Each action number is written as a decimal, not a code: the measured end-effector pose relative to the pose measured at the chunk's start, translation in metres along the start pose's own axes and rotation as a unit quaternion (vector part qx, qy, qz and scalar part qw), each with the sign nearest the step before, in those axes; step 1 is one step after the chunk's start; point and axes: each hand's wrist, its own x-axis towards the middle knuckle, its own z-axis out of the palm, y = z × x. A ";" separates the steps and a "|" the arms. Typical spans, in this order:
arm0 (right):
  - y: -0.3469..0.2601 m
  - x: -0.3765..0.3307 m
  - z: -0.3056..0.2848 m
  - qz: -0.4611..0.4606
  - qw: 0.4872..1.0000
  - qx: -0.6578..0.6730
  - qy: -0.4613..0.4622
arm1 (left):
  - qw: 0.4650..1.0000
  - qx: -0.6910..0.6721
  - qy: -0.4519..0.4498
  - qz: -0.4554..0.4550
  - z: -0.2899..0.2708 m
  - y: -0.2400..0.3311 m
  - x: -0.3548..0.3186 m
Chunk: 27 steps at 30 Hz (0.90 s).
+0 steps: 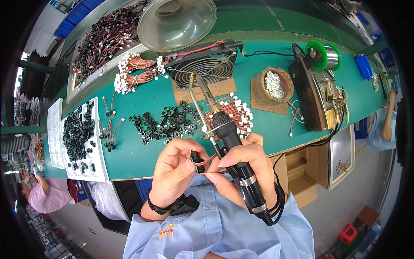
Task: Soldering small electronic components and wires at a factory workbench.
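In front of my chest, my left hand [173, 170] is closed, pinching a small black component [196, 159] between thumb and fingers. My right hand [252, 168] wraps round a black soldering iron [228, 131], its metal tip pointing up and away toward the fan. A thin metal tube [196, 101] is clamped along the iron. Short red and black wires [209, 161] run from the component to my right fingertips, which seem to pinch them. Beyond my hands lie loose black components [166, 123] and a bundle of red-black wires with white connectors [239, 114].
A square fan [174, 68] stands behind the iron, with a clear funnel-shaped hood [177, 26] above. To the right are a round brown pot [258, 84], a metal feeder box [302, 86] and a green solder spool [321, 64]. A white tray [101, 162] of black components sits left.
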 end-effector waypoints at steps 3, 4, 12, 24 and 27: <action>-0.002 0.000 0.000 0.001 1.000 0.000 0.006 | 1.000 -0.015 -0.005 -0.006 0.001 0.001 0.000; -0.002 0.001 -0.001 0.001 1.000 0.000 0.007 | 1.000 -0.014 -0.005 -0.007 0.001 0.001 0.000; -0.001 0.002 0.000 -0.002 1.000 0.003 0.009 | 0.999 -0.038 0.000 -0.029 0.003 0.002 0.001; -0.001 0.000 -0.001 0.004 1.000 0.004 -0.001 | 0.999 0.034 0.014 0.017 0.005 0.001 0.001; -0.001 0.000 0.000 0.015 1.000 0.015 0.005 | 0.999 0.040 0.018 0.019 0.006 0.001 0.001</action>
